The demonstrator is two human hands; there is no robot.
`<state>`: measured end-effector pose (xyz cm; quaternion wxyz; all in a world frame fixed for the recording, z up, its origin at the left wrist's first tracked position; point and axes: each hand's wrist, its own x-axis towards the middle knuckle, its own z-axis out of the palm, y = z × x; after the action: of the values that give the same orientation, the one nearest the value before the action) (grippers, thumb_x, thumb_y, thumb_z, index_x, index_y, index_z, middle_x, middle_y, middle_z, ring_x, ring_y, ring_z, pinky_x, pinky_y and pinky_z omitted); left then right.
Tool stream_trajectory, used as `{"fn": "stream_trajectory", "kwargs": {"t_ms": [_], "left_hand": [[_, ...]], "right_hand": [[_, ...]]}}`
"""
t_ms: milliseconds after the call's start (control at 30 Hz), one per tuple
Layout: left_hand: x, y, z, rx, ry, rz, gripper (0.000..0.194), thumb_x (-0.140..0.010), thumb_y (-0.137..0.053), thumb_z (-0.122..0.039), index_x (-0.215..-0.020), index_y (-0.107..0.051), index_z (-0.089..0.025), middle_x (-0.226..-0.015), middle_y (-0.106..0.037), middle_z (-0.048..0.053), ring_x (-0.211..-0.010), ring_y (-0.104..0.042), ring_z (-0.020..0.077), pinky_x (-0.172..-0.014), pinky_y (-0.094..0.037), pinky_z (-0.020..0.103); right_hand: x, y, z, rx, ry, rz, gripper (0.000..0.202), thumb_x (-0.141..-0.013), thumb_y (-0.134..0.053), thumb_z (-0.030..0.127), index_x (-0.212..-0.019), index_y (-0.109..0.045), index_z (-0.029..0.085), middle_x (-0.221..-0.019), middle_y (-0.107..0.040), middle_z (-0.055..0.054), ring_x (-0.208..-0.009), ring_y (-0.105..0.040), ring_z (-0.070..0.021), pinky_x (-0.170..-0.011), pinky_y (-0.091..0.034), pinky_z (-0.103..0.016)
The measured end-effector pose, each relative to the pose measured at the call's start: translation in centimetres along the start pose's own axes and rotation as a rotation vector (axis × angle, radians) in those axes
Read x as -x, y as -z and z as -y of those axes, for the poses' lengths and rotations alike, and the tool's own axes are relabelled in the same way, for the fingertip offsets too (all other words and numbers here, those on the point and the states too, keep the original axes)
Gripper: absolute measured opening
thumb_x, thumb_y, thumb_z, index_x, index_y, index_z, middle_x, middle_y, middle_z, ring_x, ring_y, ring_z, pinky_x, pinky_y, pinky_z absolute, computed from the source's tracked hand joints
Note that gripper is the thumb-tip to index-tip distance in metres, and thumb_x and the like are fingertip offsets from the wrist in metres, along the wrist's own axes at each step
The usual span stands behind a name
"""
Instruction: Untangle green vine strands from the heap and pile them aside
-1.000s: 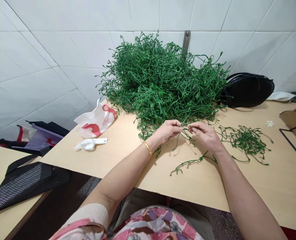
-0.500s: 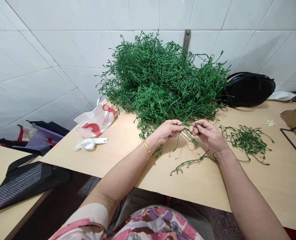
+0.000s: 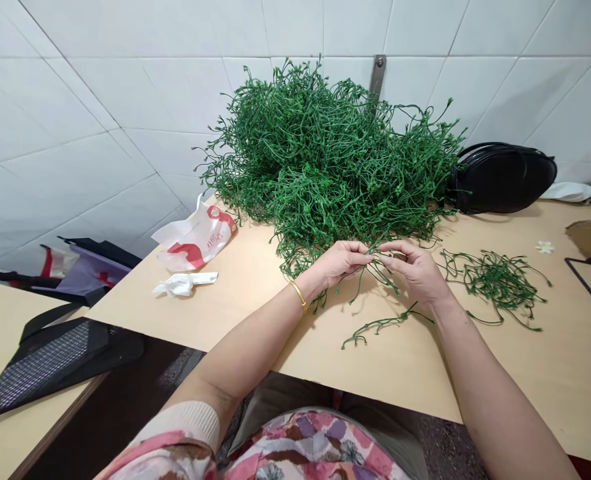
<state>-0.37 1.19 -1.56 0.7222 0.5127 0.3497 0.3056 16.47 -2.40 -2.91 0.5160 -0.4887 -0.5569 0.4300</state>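
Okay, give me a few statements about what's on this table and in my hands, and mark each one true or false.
The left hand holds green stems. True.
The black bag is left of the big green pile. False: it is to the right.
The gold bracelet is on the right wrist. False: it is on the left.
The small white flower lies on the table. True.

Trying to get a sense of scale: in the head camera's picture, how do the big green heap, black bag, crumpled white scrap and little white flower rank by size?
Largest to smallest, as they look:
1. Big green heap
2. Black bag
3. Crumpled white scrap
4. Little white flower
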Motion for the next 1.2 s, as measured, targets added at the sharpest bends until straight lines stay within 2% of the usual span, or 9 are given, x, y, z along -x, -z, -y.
{"fn": "stream_trajectory", "kwargs": {"t_ms": [300,433,500,667,767,867,967,1100,1200], "left_hand": [[-0.1,-0.4,0.5,-0.106,-0.086,-0.016,0.022,-0.057,-0.068,-0.023,-0.057,-0.049,-0.013,-0.048,-0.039,-0.007,-0.044,-0.029,0.0019,-0.046,-0.016,0.02],[0.1,-0.3,0.2,-0.162,-0.066,-0.056,0.023,-0.056,-0.069,-0.024,-0.056,-0.048,-0.014,-0.045,-0.036,-0.008,-0.044,-0.027,0.0024,-0.047,-0.015,0.021],[0.0,-0.3,0.3,-0.205,-0.085,-0.077,0.021,-0.058,-0.067,-0.023,-0.056,-0.048,-0.014,-0.044,-0.035,-0.009,-0.044,-0.026,0.0025,-0.047,-0.016,0.021],[-0.2,-0.2,0.8,-0.324,-0.141,-0.081,0.008,-0.065,-0.059,-0.018,-0.062,-0.053,-0.013,-0.048,-0.045,-0.007,-0.045,-0.029,0.0031,-0.048,-0.021,0.02],[-0.3,-0.1,0.8,-0.355,-0.13,-0.09,0.006,-0.068,-0.057,-0.016,-0.063,-0.054,-0.013,-0.05,-0.049,-0.005,-0.044,-0.032,0.0032,-0.048,-0.023,0.02],[-0.3,0.1,0.7,-0.375,-0.124,-0.11,0.009,-0.068,-0.057,-0.013,-0.06,-0.052,-0.013,-0.048,-0.048,-0.005,-0.043,-0.032,0.003,-0.046,-0.023,0.019],[-0.4,0.1,0.4,-0.317,-0.085,-0.1,0.011,-0.068,-0.057,-0.011,-0.06,-0.05,-0.013,-0.046,-0.047,-0.006,-0.042,-0.034,0.0027,-0.044,-0.022,0.018],[-0.3,-0.3,0.0,-0.158,-0.003,-0.035,0.015,-0.068,-0.058,-0.012,-0.06,-0.046,-0.014,-0.046,-0.045,-0.005,-0.039,-0.032,0.0017,-0.04,-0.017,0.018],[0.0,-0.6,-0.5,-0.085,0.044,-0.025,0.021,-0.066,-0.062,-0.013,-0.058,-0.043,-0.015,-0.044,-0.041,-0.006,-0.036,-0.029,0.0011,-0.038,-0.013,0.017]], "right_hand": [[-0.2,-0.6,-0.8,-0.057,-0.016,0.068,0.018,-0.063,-0.071,0.032,-0.072,-0.062,0.019,-0.062,-0.055,0.003,-0.057,-0.045,-0.0096,-0.055,-0.038,-0.025],[-0.3,-0.2,-0.7,-0.068,0.022,0.079,0.018,-0.061,-0.072,0.031,-0.066,-0.06,0.019,-0.084,-0.061,-0.002,-0.073,-0.054,-0.0127,-0.065,-0.043,-0.027],[-0.3,-0.1,-0.7,-0.065,0.044,0.095,0.02,-0.061,-0.073,0.032,-0.063,-0.058,0.019,-0.087,-0.062,-0.003,-0.076,-0.055,-0.0137,-0.068,-0.043,-0.028],[-0.4,-0.3,-0.9,-0.012,-0.017,0.078,0.029,-0.059,-0.074,0.038,-0.071,-0.055,0.02,-0.064,-0.054,0.003,-0.057,-0.047,-0.0103,-0.054,-0.038,-0.025],[-0.5,-0.1,-0.9,0.091,0.0,0.095,0.029,-0.064,-0.07,0.042,-0.077,-0.061,0.019,-0.063,-0.053,0.003,-0.055,-0.042,-0.0097,-0.052,-0.034,-0.025],[-0.5,0.3,-0.9,0.23,0.045,0.158,0.028,-0.07,-0.065,0.044,-0.071,-0.065,0.017,-0.06,-0.051,0.002,-0.056,-0.04,-0.0103,-0.052,-0.032,-0.026],[-0.6,0.6,-1.1,0.232,0.037,0.185,0.03,-0.071,-0.064,0.047,-0.069,-0.065,0.016,-0.06,-0.05,0.001,-0.057,-0.041,-0.0109,-0.053,-0.033,-0.026],[-1.0,0.0,-1.7,0.138,-0.007,0.052,0.032,-0.071,-0.062,0.049,-0.068,-0.062,0.017,-0.053,-0.042,0.004,-0.05,-0.033,-0.0089,-0.048,-0.028,-0.025],[-1.8,0.2,-2.4,0.151,-0.001,-0.083,0.032,-0.069,-0.063,0.049,-0.064,-0.059,0.018,-0.054,-0.044,0.004,-0.05,-0.034,-0.0092,-0.048,-0.027,-0.025]]}}
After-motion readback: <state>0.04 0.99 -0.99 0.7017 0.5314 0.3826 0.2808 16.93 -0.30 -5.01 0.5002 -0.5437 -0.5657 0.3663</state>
